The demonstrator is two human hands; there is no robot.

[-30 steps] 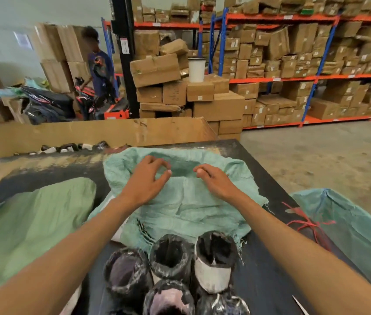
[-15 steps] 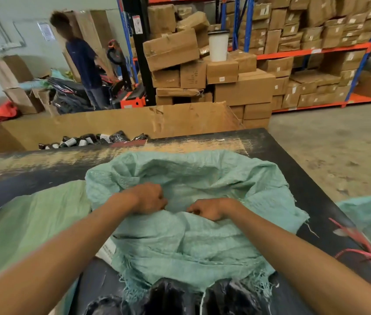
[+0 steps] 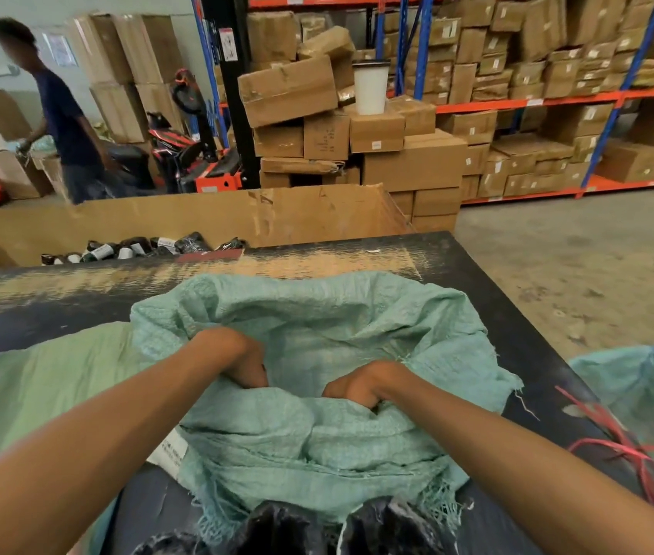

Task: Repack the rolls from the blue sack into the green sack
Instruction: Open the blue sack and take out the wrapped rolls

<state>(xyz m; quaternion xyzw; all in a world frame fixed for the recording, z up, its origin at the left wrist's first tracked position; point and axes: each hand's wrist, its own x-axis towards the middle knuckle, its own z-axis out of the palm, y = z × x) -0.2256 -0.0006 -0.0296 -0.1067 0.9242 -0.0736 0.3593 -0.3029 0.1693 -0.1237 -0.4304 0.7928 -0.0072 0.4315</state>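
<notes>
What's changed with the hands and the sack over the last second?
Both hands, left and right, went from resting open on the sack to gripping its cloth in fists. The sack was drawn toward the person, over the rolls, and its mouth opened. It's still on the table.

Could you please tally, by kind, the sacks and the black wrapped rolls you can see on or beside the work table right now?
Sacks: 3 – the teal sack gripped by the left hand and right hand, the green sack, the sack at the right edge.
Wrapped rolls by the teal sack's mouth: 2 clear.
Total: 5.
</notes>
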